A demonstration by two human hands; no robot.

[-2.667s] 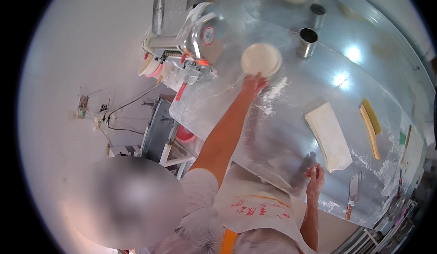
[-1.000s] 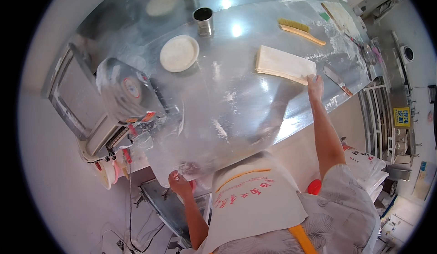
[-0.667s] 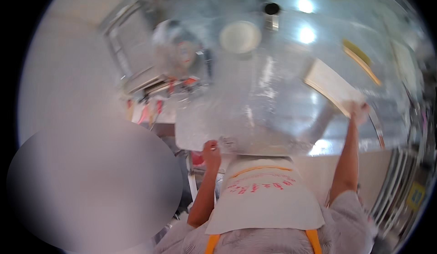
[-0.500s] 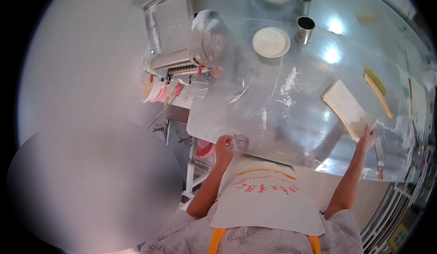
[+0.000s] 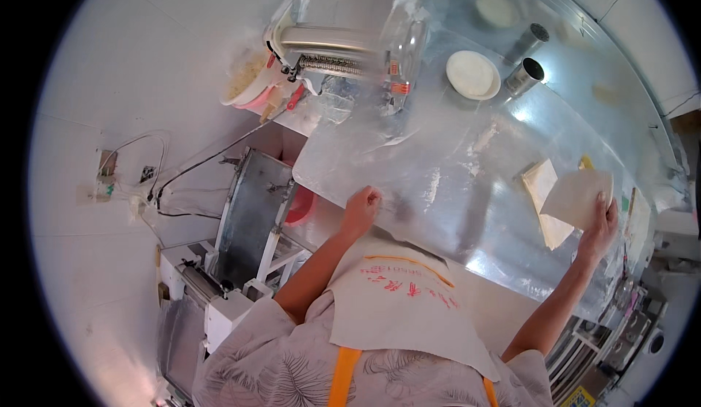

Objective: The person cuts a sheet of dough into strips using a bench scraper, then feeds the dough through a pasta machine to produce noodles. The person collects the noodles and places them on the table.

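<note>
My right hand (image 5: 600, 226) pinches the edge of a thin pale dough sheet (image 5: 577, 195), which is lifted and bends above the rest of the stack. Under it, the stack of dough sheets (image 5: 540, 178) lies on the metal table (image 5: 394, 166) at the right. My left hand (image 5: 362, 210) rests at the table's near edge, its fingers curled closed. Whatever it may hold is hidden from view. White flour (image 5: 432, 188) is streaked over the tabletop between my hands.
A roller machine (image 5: 328, 40) stands at the back left. Beyond the flour are a white plate of powder (image 5: 473, 75) and a metal cup (image 5: 526, 76). A brush (image 5: 586, 162) is mostly hidden behind the lifted sheet. Left of the table, a white tub (image 5: 252, 82) holds pale stuff.
My right hand has raised one dough sheet off the stack. The view has swung, so the table's things sit differently in it. My left hand stays closed at the table edge.
</note>
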